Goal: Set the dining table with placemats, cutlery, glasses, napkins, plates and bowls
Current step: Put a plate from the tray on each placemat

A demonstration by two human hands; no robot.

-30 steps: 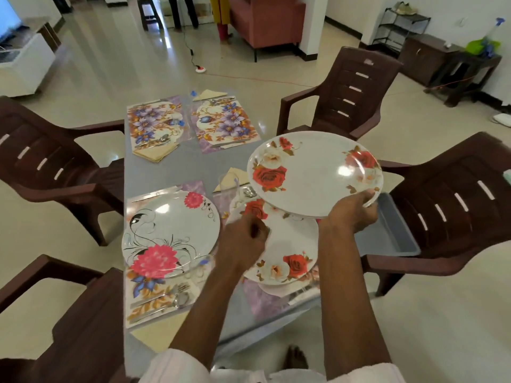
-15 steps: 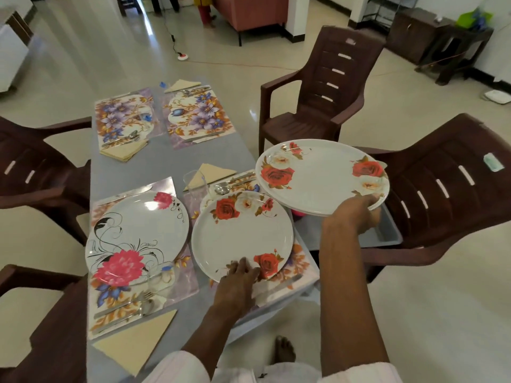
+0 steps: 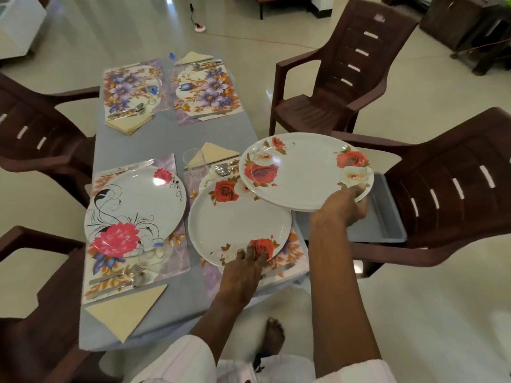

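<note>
A white plate with red roses (image 3: 239,224) lies on the near right placemat (image 3: 293,247). My left hand (image 3: 243,269) rests its fingers on that plate's near rim. My right hand (image 3: 341,207) grips a small stack of rose plates (image 3: 305,172), held in the air above the table's right edge. A plate with a pink flower (image 3: 135,203) sits on the near left placemat (image 3: 177,261). Two far placemats (image 3: 130,89) (image 3: 206,92) carry cutlery, no plates. A clear glass (image 3: 193,161) stands beside a folded napkin (image 3: 214,153).
Brown plastic chairs (image 3: 340,78) (image 3: 453,186) (image 3: 33,134) ring the grey table (image 3: 166,139). A grey tray (image 3: 384,217) rests on the right chair's seat. A napkin (image 3: 124,310) lies at the near left corner. My bare foot (image 3: 272,335) is on the floor below.
The left hand set the rose plate down on the near right placemat and slid back to its near rim. The right hand's stack stayed aloft, lowering slightly.
</note>
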